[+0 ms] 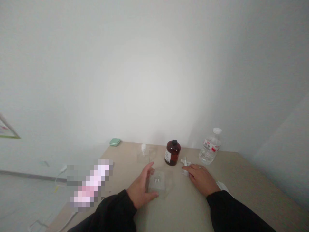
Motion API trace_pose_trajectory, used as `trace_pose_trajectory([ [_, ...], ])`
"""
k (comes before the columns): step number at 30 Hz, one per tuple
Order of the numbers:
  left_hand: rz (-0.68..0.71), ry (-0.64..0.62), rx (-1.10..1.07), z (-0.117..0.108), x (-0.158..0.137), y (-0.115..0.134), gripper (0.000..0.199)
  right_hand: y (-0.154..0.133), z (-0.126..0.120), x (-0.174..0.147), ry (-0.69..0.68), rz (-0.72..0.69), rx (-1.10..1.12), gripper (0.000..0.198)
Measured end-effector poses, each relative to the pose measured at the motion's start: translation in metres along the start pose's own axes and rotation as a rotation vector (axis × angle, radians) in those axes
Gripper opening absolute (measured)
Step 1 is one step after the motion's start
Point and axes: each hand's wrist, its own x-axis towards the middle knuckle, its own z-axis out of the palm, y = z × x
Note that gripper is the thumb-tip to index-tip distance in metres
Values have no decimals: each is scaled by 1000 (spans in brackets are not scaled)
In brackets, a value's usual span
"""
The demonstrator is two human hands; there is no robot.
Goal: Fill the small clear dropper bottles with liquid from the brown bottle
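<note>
In the head view, my left hand (143,188) curves round the left side of a clear square container (157,184), thumb at its near edge and fingers at its far edge. Inside the container a round clear shape shows, too faint to name. My right hand (201,177) lies low over the table, its fingertips closed at a small white piece (185,161) with a narrow upright tip. The fingers partly cover that piece. Just behind, between the two hands, a brown bottle (173,153) with a black cap and a white label stands upright.
A clear plastic water bottle (209,149) stands at the back right. Another clear box with a white-topped item (144,149) is at the back. Green square pads (115,142) lie at the far left corner. A pixelated object (93,185) sits by the left edge, above a cable (69,222).
</note>
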Motion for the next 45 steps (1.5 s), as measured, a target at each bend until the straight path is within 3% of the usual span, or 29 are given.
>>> trace_pose_trajectory([
  [7,25,-6,-25,0,2,-3,107,0,2,-1,27,3,-42,56],
  [12,43,-7,-44,0,4,-6,110,-4,0,-2,205,30,-1,62],
  [17,33,-29,-86,-1,5,-11,115,-21,-4,3,441,57,228,51],
  [21,26,-33,-139,-1,6,-15,122,-40,-16,20,529,73,434,48],
  [25,35,-33,-191,-2,7,-14,128,-49,-29,56,547,205,658,42],
  [31,38,-27,-180,-2,6,-9,126,-49,-31,104,498,304,718,44],
  [38,21,-8,-130,-2,6,-5,117,-52,-36,111,442,380,676,27],
  [45,69,41,-86,-8,5,-8,113,-64,-56,102,435,374,617,22],
])
